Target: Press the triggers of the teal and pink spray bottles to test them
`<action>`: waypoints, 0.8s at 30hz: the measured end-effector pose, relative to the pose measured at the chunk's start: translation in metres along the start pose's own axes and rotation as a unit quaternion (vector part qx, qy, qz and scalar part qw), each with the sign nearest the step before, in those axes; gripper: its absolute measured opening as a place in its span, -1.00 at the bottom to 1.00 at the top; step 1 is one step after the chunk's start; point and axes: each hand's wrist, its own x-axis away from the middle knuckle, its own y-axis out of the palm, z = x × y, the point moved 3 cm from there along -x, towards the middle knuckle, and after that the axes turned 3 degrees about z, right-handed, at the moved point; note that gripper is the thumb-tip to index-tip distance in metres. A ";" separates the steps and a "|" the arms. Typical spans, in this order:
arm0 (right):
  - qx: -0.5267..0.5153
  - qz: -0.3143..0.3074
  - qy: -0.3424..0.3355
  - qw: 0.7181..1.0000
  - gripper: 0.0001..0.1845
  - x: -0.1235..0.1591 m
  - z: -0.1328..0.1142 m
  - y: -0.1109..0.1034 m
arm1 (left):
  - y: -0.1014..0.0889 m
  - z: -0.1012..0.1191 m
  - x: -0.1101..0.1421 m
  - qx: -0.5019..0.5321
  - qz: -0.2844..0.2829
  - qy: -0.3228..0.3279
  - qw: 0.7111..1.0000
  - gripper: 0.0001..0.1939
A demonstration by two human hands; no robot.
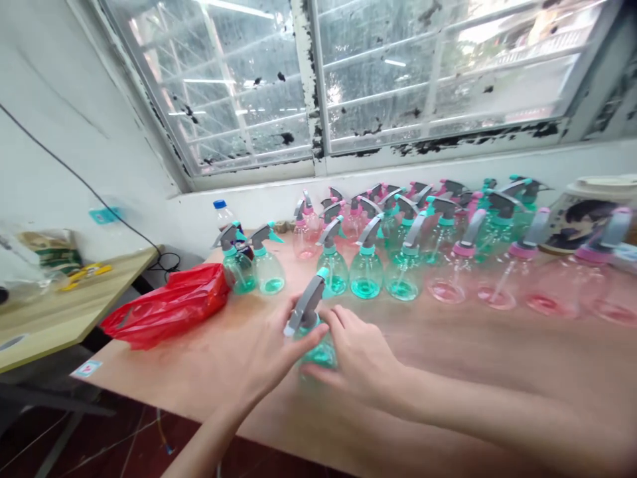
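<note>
Between my hands is a green-tinted clear spray bottle with a grey trigger head and a teal collar and nozzle. My left hand is closed around its upper left side, the thumb lying across the front below the trigger. From the right, my right hand grips the bottle's body, with the fingers partly hidden behind it. Just beyond stand similar green spray bottles, such as a green bottle with a little liquid look at its base. Two more green bottles stand to the left of that row.
Pink spray bottles continue the row rightward, with several more pink and green ones behind. A red plastic bag lies on the table's left side. A blue-capped bottle and a printed tub stand near the wall, below the window.
</note>
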 end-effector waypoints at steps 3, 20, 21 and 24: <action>0.019 0.029 -0.043 0.998 -0.43 0.027 0.015 -0.022 | 0.030 0.021 0.000 0.036 -0.061 0.036 0.997 -0.43; 0.018 -0.060 0.047 0.997 -0.29 0.130 0.153 -0.121 | 0.170 0.100 -0.046 0.140 -0.111 0.095 0.979 -0.65; 0.029 -0.074 0.059 0.995 -0.31 0.136 0.163 -0.123 | 0.171 0.102 -0.048 0.140 -0.111 0.098 0.979 -0.63; 0.054 -0.103 0.077 0.990 -0.37 0.145 0.186 -0.127 | 0.175 0.108 -0.055 0.154 -0.113 0.115 0.975 -0.61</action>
